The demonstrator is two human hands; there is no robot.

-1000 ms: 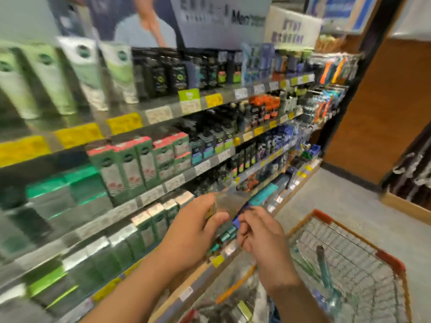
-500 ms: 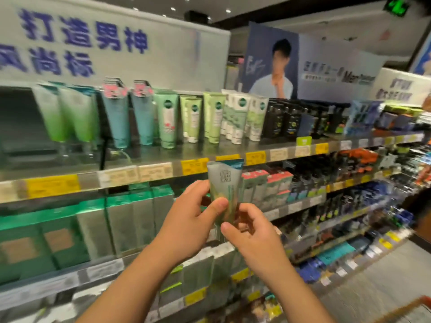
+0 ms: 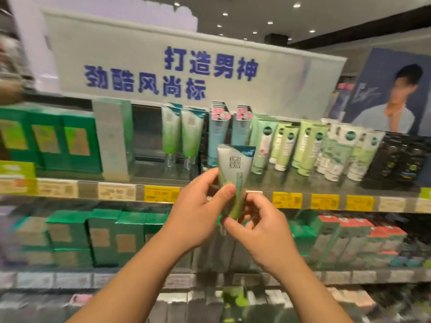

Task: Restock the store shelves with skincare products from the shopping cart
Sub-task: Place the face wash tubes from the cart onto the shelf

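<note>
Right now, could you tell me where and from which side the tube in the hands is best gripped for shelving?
Grip the tube round its narrow green lower half, from the front-left, as the left hand does. It is upright with the flat crimped end on top, so a low side grip leaves the cap end free to set down. The right hand pinches its lower end.

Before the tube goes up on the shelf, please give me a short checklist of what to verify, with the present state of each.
1. Tube held by both the left hand and the right hand: ok.
2. Tube upright, cap end down: ok.
3. Matching tubes found on the top shelf: ok.
4. Free spot beside them: cannot tell, blurred.
5. Price tag matches: cannot tell.
</note>
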